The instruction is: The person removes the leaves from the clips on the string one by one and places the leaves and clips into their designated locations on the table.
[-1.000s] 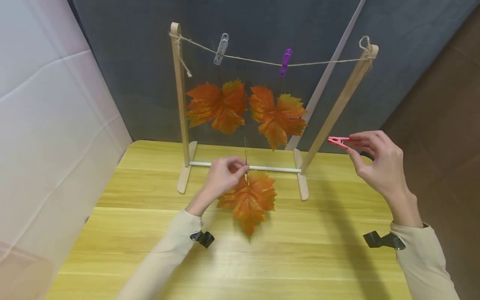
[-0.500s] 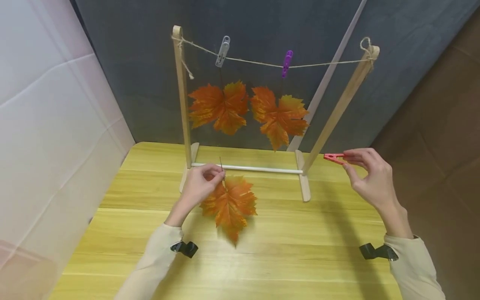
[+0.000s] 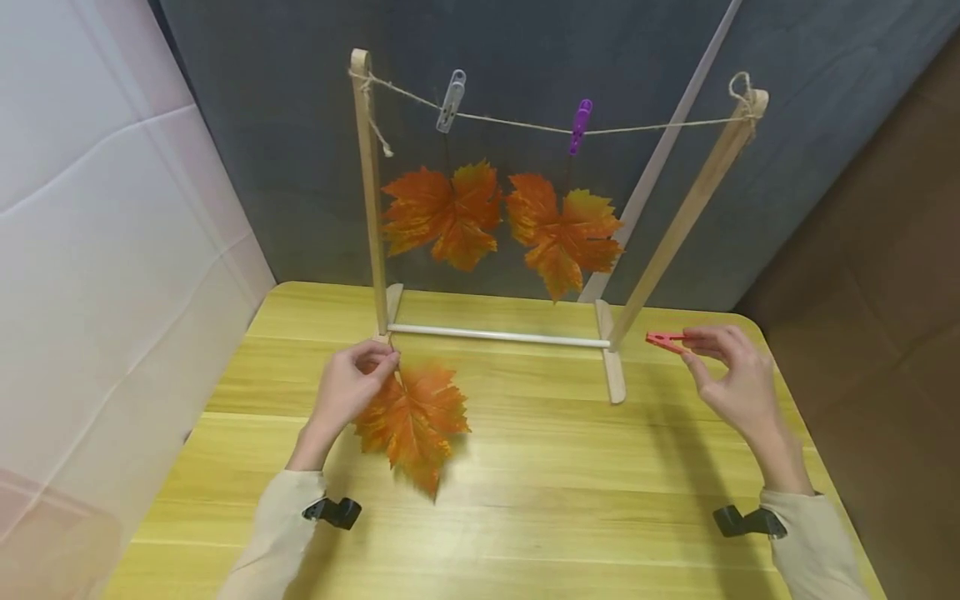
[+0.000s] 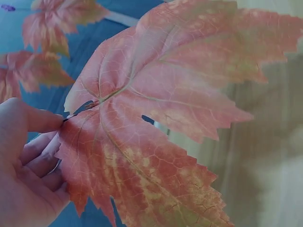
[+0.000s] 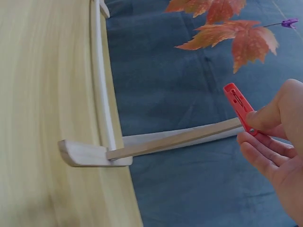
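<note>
My left hand (image 3: 352, 379) pinches the thin stem of an orange maple leaf (image 3: 416, 421), near the foot of the stand's left post. In the left wrist view the leaf (image 4: 142, 113) fans out from thumb and fingertips. At the right, beside the stand's right post, my right hand (image 3: 731, 375) pinches a red clothespin (image 3: 666, 341) between thumb and fingers. Two more orange leaves hang from a string (image 3: 517, 125): the left leaf (image 3: 446, 212) under a grey clothespin (image 3: 452, 102), the right leaf (image 3: 562, 229) under a purple clothespin (image 3: 581, 127).
The string is tied between two wooden posts, the left post (image 3: 371, 200) and the right post (image 3: 690, 217). A white rod (image 3: 498, 336) joins their feet. All stands on a yellow wooden table (image 3: 525, 500) before a dark backdrop (image 3: 300, 150).
My left hand has carried its leaf leftward and slightly toward me. Lower now, my right hand still holds the red clothespin. The hanging leaves stay on the string.
</note>
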A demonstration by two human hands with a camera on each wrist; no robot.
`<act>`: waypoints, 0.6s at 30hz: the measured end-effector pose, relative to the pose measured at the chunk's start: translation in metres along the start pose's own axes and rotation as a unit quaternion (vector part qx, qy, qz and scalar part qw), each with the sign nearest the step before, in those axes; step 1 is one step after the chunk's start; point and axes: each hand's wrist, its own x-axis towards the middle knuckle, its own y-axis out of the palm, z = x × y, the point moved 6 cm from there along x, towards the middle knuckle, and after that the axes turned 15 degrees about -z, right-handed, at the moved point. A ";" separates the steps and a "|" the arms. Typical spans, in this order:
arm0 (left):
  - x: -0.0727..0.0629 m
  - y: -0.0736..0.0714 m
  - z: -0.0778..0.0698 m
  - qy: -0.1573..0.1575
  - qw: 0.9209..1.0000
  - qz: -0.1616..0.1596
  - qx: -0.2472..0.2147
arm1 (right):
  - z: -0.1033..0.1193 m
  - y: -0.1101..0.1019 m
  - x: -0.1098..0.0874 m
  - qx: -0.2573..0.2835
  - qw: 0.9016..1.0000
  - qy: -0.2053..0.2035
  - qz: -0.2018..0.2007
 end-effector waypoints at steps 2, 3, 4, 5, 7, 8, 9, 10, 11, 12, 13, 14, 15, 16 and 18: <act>-0.002 -0.007 0.009 -0.003 1.000 -0.005 0.015 | -0.003 0.001 -0.005 -0.001 1.000 0.006 0.004; -0.002 -0.011 0.013 -0.004 1.000 -0.007 0.022 | -0.005 0.002 -0.008 -0.001 1.000 0.010 0.006; -0.003 -0.014 0.017 -0.005 1.000 -0.009 0.028 | -0.006 0.002 -0.011 -0.001 1.000 0.013 0.008; -0.003 -0.017 0.020 -0.007 0.999 -0.011 0.033 | -0.008 0.003 -0.014 0.000 1.000 0.016 0.010; -0.004 -0.021 0.027 -0.010 0.999 -0.012 0.042 | -0.011 0.004 -0.020 0.002 1.000 0.022 0.015; -0.005 -0.023 0.030 -0.012 0.999 -0.012 0.047 | -0.013 0.004 -0.023 0.003 1.000 0.025 0.017; -0.005 -0.024 0.033 -0.014 0.999 -0.011 0.049 | -0.016 0.005 -0.025 0.004 0.999 0.028 0.018; -0.005 -0.025 0.036 -0.017 0.998 -0.011 0.053 | -0.018 0.006 -0.028 0.005 0.999 0.033 0.021; -0.006 -0.026 0.039 -0.020 0.998 -0.010 0.057 | -0.021 0.007 -0.030 0.003 0.999 0.037 0.023; -0.006 -0.026 0.043 -0.023 0.998 -0.008 0.060 | -0.023 0.007 -0.033 0.001 0.999 0.041 0.025; -0.005 -0.027 0.047 -0.025 0.998 -0.006 0.065 | -0.027 0.009 -0.035 0.001 0.998 0.048 0.028; -0.005 -0.027 0.051 -0.029 0.997 -0.004 0.068 | -0.030 0.010 -0.038 -0.002 0.998 0.054 0.032; -0.003 -0.028 0.055 -0.031 0.997 -0.001 0.072 | -0.033 0.011 -0.041 -0.003 0.997 0.061 0.037; -0.001 -0.029 0.059 -0.032 0.996 0.002 0.078 | -0.037 0.013 -0.044 -0.005 0.997 0.067 0.041; 0.003 -0.033 0.067 -0.031 0.996 0.009 0.087 | -0.045 0.016 -0.051 -0.008 0.995 0.081 0.049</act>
